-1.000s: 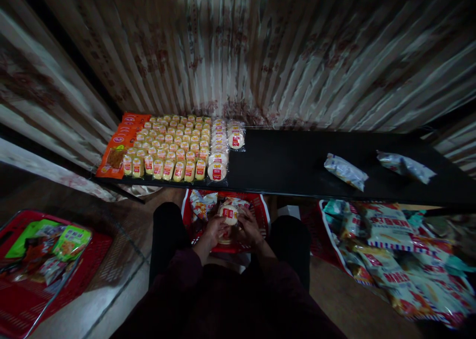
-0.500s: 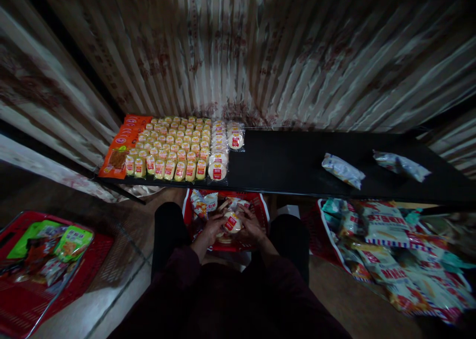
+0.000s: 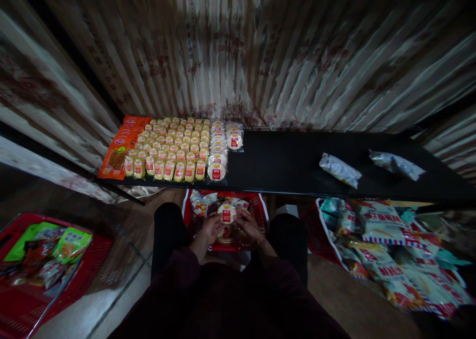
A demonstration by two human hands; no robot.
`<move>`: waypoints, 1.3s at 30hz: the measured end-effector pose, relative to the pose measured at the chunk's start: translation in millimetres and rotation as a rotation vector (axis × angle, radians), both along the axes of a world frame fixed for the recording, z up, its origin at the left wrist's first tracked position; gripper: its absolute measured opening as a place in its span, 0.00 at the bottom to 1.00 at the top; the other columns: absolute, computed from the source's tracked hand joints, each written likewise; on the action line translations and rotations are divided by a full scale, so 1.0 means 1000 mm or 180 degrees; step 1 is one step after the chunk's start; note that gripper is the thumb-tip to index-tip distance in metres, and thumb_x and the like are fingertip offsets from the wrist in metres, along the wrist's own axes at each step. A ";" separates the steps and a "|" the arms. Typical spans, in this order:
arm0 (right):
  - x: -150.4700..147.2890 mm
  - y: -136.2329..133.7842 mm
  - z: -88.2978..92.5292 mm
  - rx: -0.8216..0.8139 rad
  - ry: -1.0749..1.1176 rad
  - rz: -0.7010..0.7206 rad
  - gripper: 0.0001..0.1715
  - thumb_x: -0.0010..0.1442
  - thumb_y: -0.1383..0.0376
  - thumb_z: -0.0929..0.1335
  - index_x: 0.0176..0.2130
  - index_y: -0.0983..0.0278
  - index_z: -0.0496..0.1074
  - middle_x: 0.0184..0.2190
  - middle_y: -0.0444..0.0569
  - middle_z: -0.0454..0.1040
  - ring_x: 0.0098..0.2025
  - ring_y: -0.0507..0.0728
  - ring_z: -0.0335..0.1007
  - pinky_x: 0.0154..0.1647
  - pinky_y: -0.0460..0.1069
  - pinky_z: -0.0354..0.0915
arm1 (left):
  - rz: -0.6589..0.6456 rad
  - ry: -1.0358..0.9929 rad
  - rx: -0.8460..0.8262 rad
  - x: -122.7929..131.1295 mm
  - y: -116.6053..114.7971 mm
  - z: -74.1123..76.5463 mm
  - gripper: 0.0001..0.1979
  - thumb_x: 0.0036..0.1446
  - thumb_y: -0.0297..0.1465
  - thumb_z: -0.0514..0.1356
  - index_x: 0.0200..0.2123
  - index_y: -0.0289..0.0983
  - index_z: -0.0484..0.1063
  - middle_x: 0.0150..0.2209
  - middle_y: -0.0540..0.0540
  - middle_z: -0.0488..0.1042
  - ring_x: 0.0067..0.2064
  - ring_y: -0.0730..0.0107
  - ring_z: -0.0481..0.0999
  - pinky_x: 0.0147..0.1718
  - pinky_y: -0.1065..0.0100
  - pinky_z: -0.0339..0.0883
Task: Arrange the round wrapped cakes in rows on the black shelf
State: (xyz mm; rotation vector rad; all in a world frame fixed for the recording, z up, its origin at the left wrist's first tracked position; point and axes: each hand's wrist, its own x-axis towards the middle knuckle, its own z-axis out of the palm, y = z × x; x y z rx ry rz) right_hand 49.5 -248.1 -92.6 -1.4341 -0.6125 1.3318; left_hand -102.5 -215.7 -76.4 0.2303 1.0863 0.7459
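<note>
Between my hands, above a red basket, a clear packet with a pale round rice cracker faces up, its red label showing. My left hand is closed on the packet's left side. From the right, my right hand grips the same packet with curled fingers; whether it also holds a second one is unclear. More round packets lie beneath in the basket, beside a blue-and-white snack bag. On the shelf, a column of matching round packets stands, with one more to its right at the back.
The black shelf also bears rows of small yellow cakes, orange packs and two silvery bags. A red basket stands on the left; snack bags fill another at right.
The round rice cracker packet has risen slightly toward the shelf and turned more upright, with its label facing me. Both hands stay close around it; another packet below is more visible.
</note>
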 end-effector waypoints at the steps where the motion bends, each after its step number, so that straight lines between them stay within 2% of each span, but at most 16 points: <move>1: 0.000 0.000 0.000 -0.0050 0.0027 -0.0004 0.27 0.34 0.52 0.76 0.35 0.61 0.75 0.28 0.47 0.77 0.33 0.59 0.74 0.35 0.54 0.70 | -0.0060 -0.0005 0.0006 0.000 0.000 0.001 0.12 0.43 0.28 0.66 0.31 0.38 0.67 0.29 0.49 0.75 0.33 0.71 0.76 0.40 0.66 0.69; 8: 0.000 -0.002 0.006 -0.0187 0.0358 -0.0314 0.28 0.34 0.54 0.75 0.37 0.61 0.75 0.35 0.48 0.78 0.37 0.59 0.74 0.39 0.54 0.69 | -0.0338 -0.0230 0.0173 -0.003 0.000 0.005 0.15 0.39 0.30 0.68 0.31 0.38 0.67 0.32 0.49 0.75 0.33 0.71 0.76 0.38 0.68 0.69; 11: 0.000 -0.004 0.010 -0.0232 0.0361 -0.0451 0.27 0.35 0.54 0.75 0.38 0.60 0.74 0.38 0.48 0.78 0.38 0.59 0.74 0.38 0.53 0.69 | -0.0292 -0.0223 0.0096 -0.002 0.000 0.004 0.17 0.40 0.31 0.69 0.33 0.39 0.67 0.32 0.49 0.75 0.32 0.72 0.75 0.34 0.71 0.68; 16: 0.000 -0.008 0.019 -0.0294 0.0576 -0.0418 0.26 0.41 0.55 0.73 0.41 0.60 0.72 0.38 0.49 0.78 0.35 0.58 0.74 0.34 0.50 0.68 | -0.0255 -0.0246 0.0005 0.002 -0.002 0.008 0.15 0.43 0.32 0.68 0.35 0.38 0.68 0.32 0.49 0.75 0.34 0.72 0.75 0.33 0.72 0.67; 22: 0.002 -0.012 0.028 -0.0212 0.0921 -0.0261 0.28 0.43 0.55 0.72 0.45 0.59 0.70 0.40 0.49 0.78 0.37 0.57 0.75 0.33 0.49 0.68 | -0.0261 -0.0360 0.0037 0.006 -0.006 0.013 0.15 0.43 0.29 0.68 0.34 0.37 0.68 0.31 0.49 0.75 0.29 0.76 0.74 0.30 0.73 0.67; 29: 0.001 -0.014 0.026 -0.0161 0.0687 -0.0015 0.34 0.44 0.51 0.72 0.49 0.58 0.69 0.44 0.49 0.76 0.40 0.59 0.74 0.36 0.51 0.68 | -0.0165 0.0379 0.0417 0.016 -0.012 0.019 0.17 0.42 0.32 0.68 0.35 0.39 0.65 0.29 0.50 0.74 0.29 0.71 0.75 0.33 0.67 0.69; 31: -0.001 -0.014 0.025 -0.0092 0.0626 -0.0030 0.35 0.44 0.50 0.73 0.50 0.58 0.69 0.45 0.50 0.76 0.42 0.61 0.74 0.39 0.53 0.69 | -0.0155 0.0456 0.0504 0.018 -0.012 0.020 0.17 0.42 0.32 0.68 0.36 0.38 0.66 0.30 0.49 0.74 0.30 0.71 0.75 0.35 0.66 0.69; 34: -0.005 -0.014 0.024 0.0236 0.0406 0.0035 0.30 0.44 0.51 0.74 0.46 0.57 0.73 0.49 0.49 0.74 0.51 0.62 0.69 0.49 0.55 0.66 | -0.0167 0.0300 0.0347 0.020 -0.010 0.020 0.17 0.45 0.38 0.66 0.38 0.38 0.70 0.37 0.45 0.74 0.35 0.70 0.74 0.37 0.67 0.68; 37: -0.008 -0.015 0.022 0.0338 0.0186 0.0304 0.28 0.43 0.50 0.74 0.45 0.55 0.75 0.52 0.48 0.72 0.55 0.63 0.65 0.56 0.57 0.61 | -0.0299 -0.0063 0.0321 0.021 -0.008 0.019 0.23 0.48 0.46 0.62 0.45 0.40 0.71 0.44 0.44 0.74 0.42 0.67 0.73 0.38 0.68 0.66; 39: -0.008 -0.016 0.020 0.0317 0.0042 0.0459 0.30 0.44 0.49 0.73 0.47 0.55 0.74 0.52 0.48 0.72 0.56 0.63 0.65 0.58 0.59 0.58 | -0.0372 -0.0242 0.0441 0.020 -0.008 0.016 0.25 0.48 0.48 0.61 0.47 0.42 0.70 0.46 0.45 0.73 0.44 0.66 0.72 0.38 0.69 0.65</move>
